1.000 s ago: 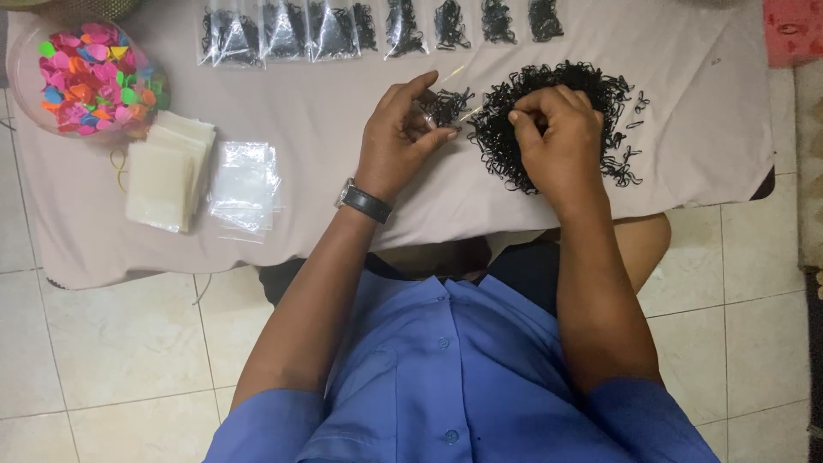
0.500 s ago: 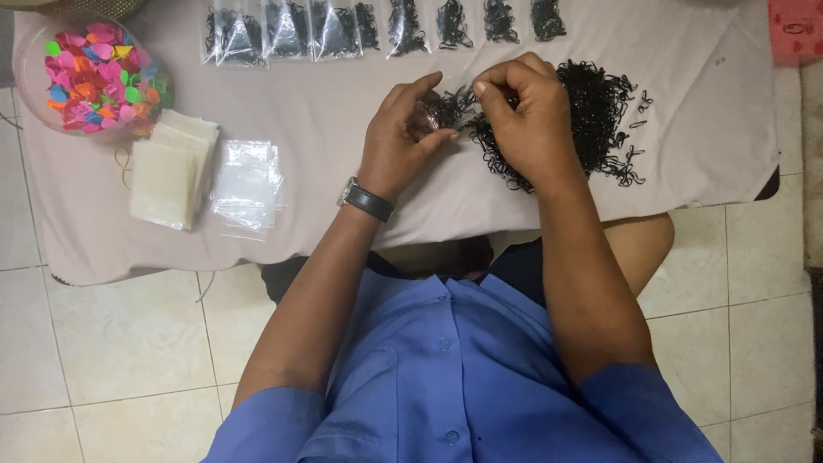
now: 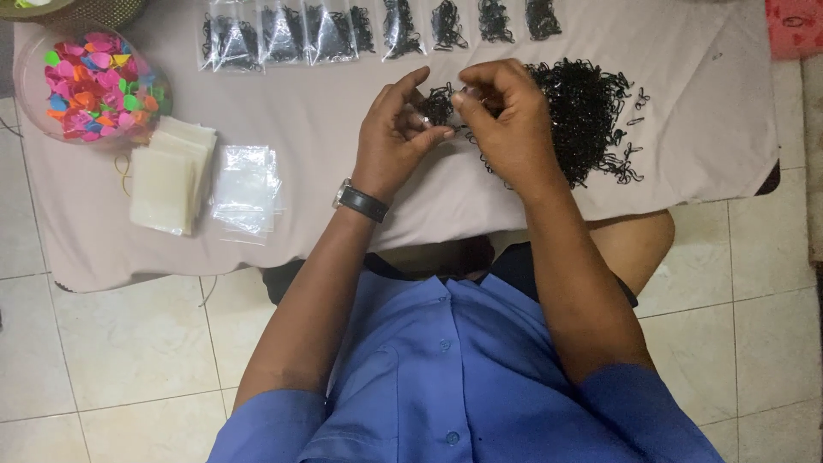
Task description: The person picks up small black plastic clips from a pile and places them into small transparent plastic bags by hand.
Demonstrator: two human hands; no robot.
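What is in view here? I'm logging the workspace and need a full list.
cloth: one, beige, covers the table
black bands: loose pile, right of the hands
filled bags: a row, clear with black contents, far edge
empty bags: small stack, clear, left
pale sheets: stack, cream, beside the empty bags
bowl: one, clear, holds multicoloured pieces, far left
floor: pale tiles
watch: one, black, left wrist
left hand: fingers pinching something small
right hand: fingers meeting the left's
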